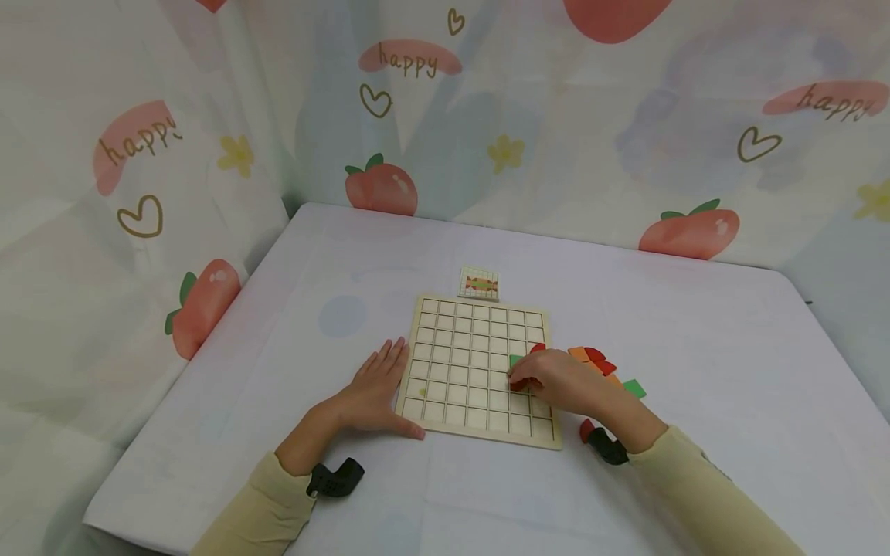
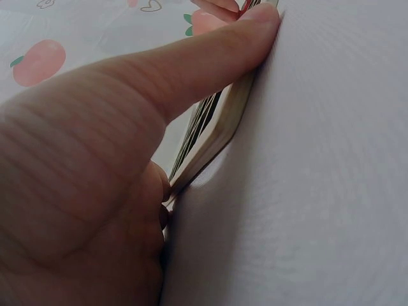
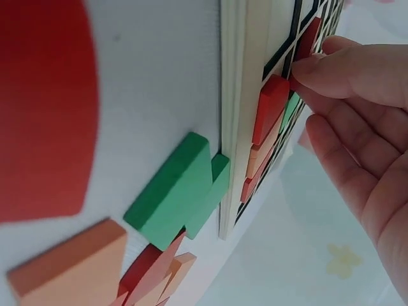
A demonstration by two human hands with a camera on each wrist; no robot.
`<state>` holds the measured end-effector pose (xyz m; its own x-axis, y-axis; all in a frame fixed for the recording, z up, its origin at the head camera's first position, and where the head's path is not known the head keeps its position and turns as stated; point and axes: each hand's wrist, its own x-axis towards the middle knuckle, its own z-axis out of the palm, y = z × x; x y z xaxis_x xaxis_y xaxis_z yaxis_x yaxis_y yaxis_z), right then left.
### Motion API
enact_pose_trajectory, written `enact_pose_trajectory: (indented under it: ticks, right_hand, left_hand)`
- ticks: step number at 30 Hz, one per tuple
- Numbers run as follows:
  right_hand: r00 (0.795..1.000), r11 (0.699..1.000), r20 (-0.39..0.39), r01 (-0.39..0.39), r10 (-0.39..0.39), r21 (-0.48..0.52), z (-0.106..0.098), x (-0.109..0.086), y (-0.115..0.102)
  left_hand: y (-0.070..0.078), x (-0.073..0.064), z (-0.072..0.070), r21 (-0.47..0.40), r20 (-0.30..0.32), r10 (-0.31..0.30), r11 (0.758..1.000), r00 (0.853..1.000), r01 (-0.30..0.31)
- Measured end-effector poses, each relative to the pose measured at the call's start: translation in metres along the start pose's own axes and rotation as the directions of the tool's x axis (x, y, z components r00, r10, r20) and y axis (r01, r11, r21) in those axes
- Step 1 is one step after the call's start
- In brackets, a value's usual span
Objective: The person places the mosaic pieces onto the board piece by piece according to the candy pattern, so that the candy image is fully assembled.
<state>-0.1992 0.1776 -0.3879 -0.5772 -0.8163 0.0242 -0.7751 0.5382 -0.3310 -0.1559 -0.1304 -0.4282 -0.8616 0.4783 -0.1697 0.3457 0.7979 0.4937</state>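
Observation:
A pale wooden grid board (image 1: pixel 462 378) lies on the white table. My left hand (image 1: pixel 375 394) rests at its left side, fingers straight along the edge and thumb stretched by the near left corner. Over the right columns, my right hand (image 1: pixel 566 382) pinches a red piece (image 1: pixel 518 384) at the grid, mostly covered by the fingertips. Beside it sit a green piece (image 1: pixel 515 360) and another red piece (image 1: pixel 538 347). In the right wrist view, red pieces (image 3: pixel 271 108) and an orange one (image 3: pixel 256 160) lie in cells near the board's edge.
Loose red, orange and green pieces (image 1: pixel 634 388) lie right of the board, partly behind the right forearm. One red piece (image 1: pixel 586 429) is nearer the front. A small pattern card (image 1: pixel 480 283) stands behind the board. Printed cloth walls (image 1: pixel 542 185) border the table.

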Motion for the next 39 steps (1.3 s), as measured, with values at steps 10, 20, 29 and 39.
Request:
enact_pose_trajectory:
  ticks: [10, 20, 29, 39]
  right_hand:
    - [0.999, 0.998, 0.028, -0.038, 0.039, -0.046, 0.0, -0.002, -0.008]
    - [1.0, 0.997, 0.011, 0.021, -0.021, -0.067, 0.002, -0.003, -0.004]
    - [0.998, 0.997, 0.001, 0.056, -0.056, -0.06, 0.001, -0.003, 0.004]
    - [0.999, 0.998, -0.026, 0.037, -0.039, -0.058, 0.003, -0.005, 0.006]
  left_hand:
    - [-0.001, 0.0, 0.002, 0.014, 0.0, -0.005, 1.0, 1.0, 0.005]
    - [-0.001, 0.001, 0.003, 0.008, -0.003, -0.007, 1.0, 1.0, 0.008]
    - [-0.003, 0.003, 0.003, 0.013, 0.013, -0.014, 1.0, 1.0, 0.014]
    - [-0.001, 0.002, 0.001, 0.012, 0.015, -0.017, 1.0, 1.0, 0.017]
